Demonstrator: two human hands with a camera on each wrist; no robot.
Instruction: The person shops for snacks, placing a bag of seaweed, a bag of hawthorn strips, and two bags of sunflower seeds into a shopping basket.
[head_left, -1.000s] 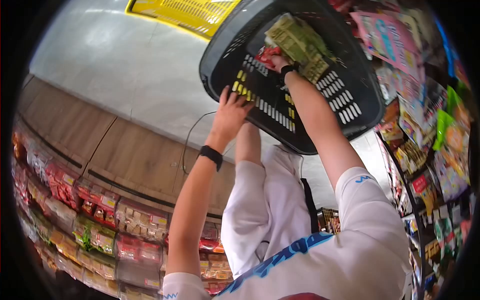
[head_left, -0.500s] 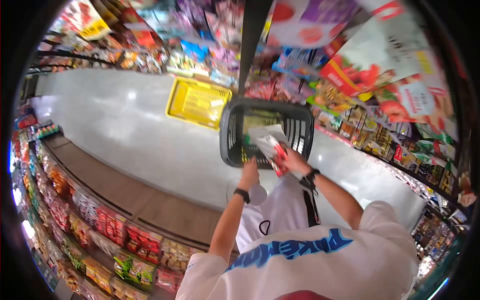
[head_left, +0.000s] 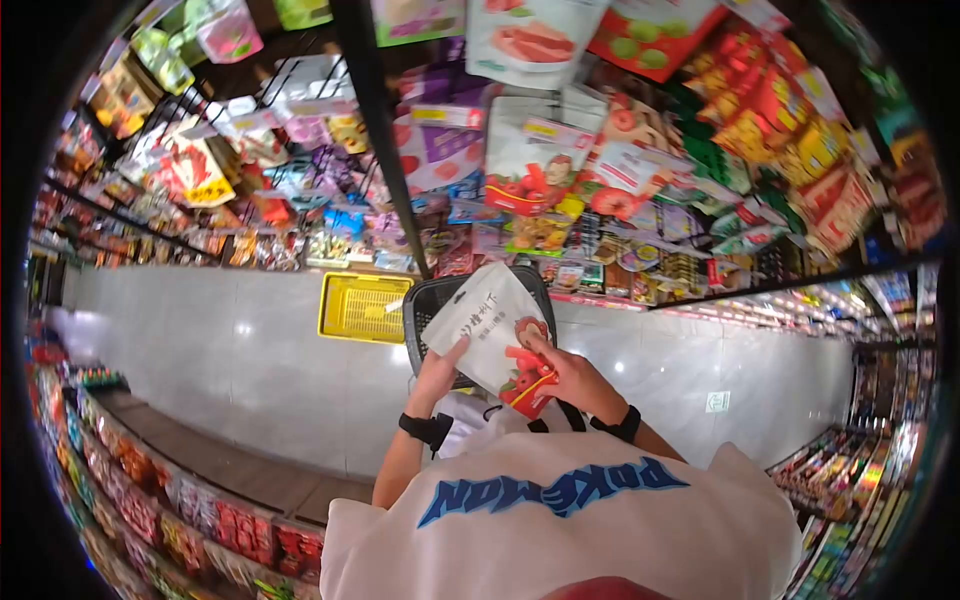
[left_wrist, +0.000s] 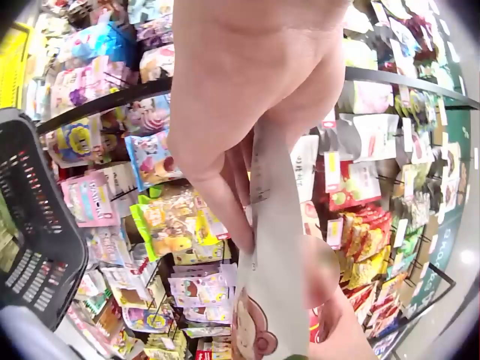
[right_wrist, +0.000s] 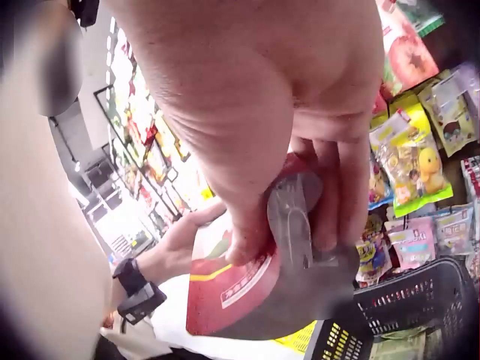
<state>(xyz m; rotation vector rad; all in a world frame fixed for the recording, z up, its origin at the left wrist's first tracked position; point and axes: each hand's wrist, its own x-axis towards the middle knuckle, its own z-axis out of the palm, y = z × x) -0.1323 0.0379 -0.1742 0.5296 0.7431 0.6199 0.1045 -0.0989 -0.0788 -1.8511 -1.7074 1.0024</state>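
Note:
Both hands hold a white and red snack pouch [head_left: 490,335] with red fruit printed on its lower part, between the torso and the basket. My left hand [head_left: 437,378] pinches its left edge, thumb on the printed face. On the opposite edge, near the red bottom, my right hand [head_left: 580,388] grips it with the thumb in front. In the left wrist view the pouch [left_wrist: 274,262] appears nearly edge-on between thumb and fingers. The right wrist view shows its folded bottom [right_wrist: 292,217] in my right hand. Behind the pouch is a black shopping basket [head_left: 420,300], partly covered by it.
A yellow basket [head_left: 362,308] stands on the grey floor [head_left: 240,340] left of the black one. Hanging snack bags [head_left: 540,150] fill the racks ahead, and a dark post [head_left: 380,140] rises between them. Packaged goods [head_left: 240,530] line a low shelf at lower left.
My right hand, earlier down in the black basket, has lifted the pouch out toward my body. My left hand has moved from the basket's rim onto the pouch. The head view has tilted up toward the racks.

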